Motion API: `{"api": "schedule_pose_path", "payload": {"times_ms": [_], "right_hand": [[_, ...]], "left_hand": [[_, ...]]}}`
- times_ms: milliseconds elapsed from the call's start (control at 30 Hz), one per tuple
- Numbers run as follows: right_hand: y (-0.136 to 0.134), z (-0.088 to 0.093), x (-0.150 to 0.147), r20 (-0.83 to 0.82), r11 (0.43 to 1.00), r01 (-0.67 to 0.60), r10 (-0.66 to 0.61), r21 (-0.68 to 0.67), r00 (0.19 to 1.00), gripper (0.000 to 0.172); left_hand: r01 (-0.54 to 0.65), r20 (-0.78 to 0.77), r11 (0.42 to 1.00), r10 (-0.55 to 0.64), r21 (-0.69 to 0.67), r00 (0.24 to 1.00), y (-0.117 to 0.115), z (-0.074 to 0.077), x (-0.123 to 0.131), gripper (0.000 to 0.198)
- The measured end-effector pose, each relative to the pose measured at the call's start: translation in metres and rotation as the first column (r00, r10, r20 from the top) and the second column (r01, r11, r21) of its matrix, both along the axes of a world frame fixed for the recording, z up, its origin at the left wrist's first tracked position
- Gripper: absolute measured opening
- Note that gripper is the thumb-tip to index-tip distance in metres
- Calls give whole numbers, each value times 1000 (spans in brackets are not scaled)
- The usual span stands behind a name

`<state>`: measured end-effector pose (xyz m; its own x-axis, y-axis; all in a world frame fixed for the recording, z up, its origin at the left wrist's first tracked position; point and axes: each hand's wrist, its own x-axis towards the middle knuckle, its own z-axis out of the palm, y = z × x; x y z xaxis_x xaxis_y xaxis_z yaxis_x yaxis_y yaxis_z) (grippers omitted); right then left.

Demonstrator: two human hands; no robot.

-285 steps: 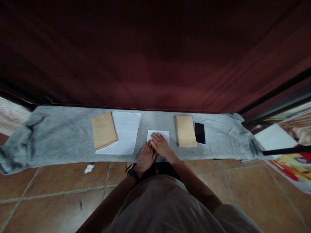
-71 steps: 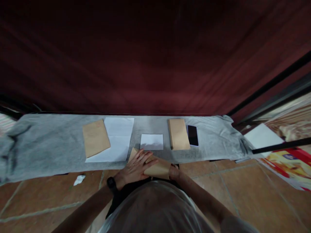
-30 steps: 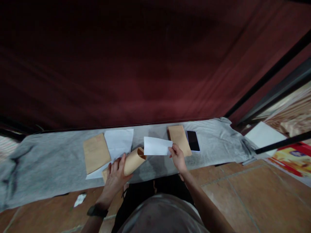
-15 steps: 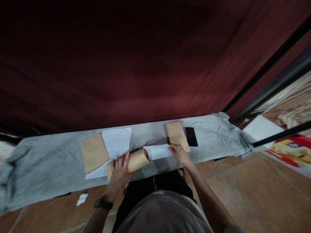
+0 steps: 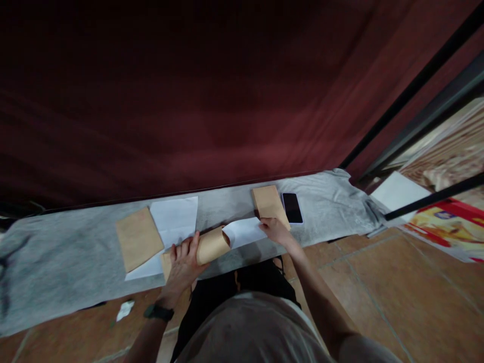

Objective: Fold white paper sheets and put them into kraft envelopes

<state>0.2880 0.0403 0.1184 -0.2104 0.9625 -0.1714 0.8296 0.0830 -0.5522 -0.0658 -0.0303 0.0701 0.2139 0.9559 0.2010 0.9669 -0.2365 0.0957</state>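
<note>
My left hand (image 5: 185, 262) presses on a brown paper envelope (image 5: 212, 245), whose right end bulges open. From that opening a folded white paper (image 5: 244, 232) sticks out, and my right hand (image 5: 275, 231) pinches its far end. A second brown envelope (image 5: 139, 239) lies at the left, partly over white sheets (image 5: 175, 218). Just beyond my right hand lie brown envelopes (image 5: 269, 201), beside a dark-screened phone (image 5: 292, 207).
A grey cloth (image 5: 75, 257) covers the long narrow surface, backed by a dark red panel (image 5: 227, 126). Black bars cross at the right, near a red and yellow box (image 5: 449, 227). A white scrap (image 5: 124, 310) lies on the tiled floor.
The whole view has shifted slightly. Both hands keep their grip on the envelope and the white paper, whose visible part tilts up a little more toward my right hand.
</note>
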Motion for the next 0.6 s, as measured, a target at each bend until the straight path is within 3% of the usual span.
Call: {"api": "schedule_pose_path", "payload": {"times_ms": [333,600], "right_hand": [[5,-3,6,-8,1000,-3,3,-29,1000,21],[2,-15,-24,-154,998,61,-61,-6,986,20]], "left_hand": [[4,23,999,-3,-50,1000,6,-6,9,111],[60,101,995,-52,-79,993,13,-6,28,112]]}}
